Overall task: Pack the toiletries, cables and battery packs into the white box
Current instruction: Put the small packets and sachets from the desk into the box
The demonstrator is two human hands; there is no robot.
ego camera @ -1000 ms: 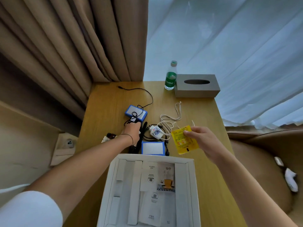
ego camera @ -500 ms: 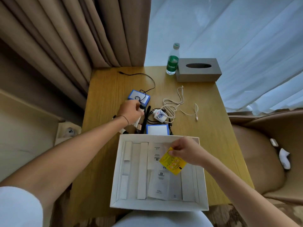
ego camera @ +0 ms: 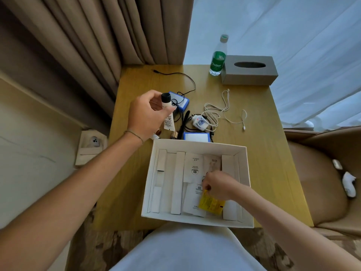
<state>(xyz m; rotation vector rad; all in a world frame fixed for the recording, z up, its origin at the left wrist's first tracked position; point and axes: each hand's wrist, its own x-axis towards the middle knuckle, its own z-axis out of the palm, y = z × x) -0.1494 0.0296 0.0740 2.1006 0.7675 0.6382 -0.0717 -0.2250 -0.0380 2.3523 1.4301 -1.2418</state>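
Note:
The white box (ego camera: 199,145) sits open at the table's near edge, with cardboard dividers and paper leaflets inside. My right hand (ego camera: 219,184) is down in the box, fingers on a yellow sachet (ego camera: 210,204) that lies on the leaflets. My left hand (ego camera: 148,114) is raised above the table, shut on a white tube with a black cap (ego camera: 167,110). Behind the box lie a blue battery pack (ego camera: 196,137), a second blue battery pack (ego camera: 180,101), a white charger (ego camera: 200,123), a white cable (ego camera: 224,110), a black cable (ego camera: 181,79) and small bottles (ego camera: 156,134).
A green-labelled water bottle (ego camera: 217,55) and a grey tissue box (ego camera: 250,70) stand at the table's far right corner. Curtains hang behind. A brown chair (ego camera: 320,184) stands to the right, and a wall socket (ego camera: 93,142) is at the left.
My right hand carried the yellow sachet from above the table down into the box. My left hand lifted the white tube up off the table.

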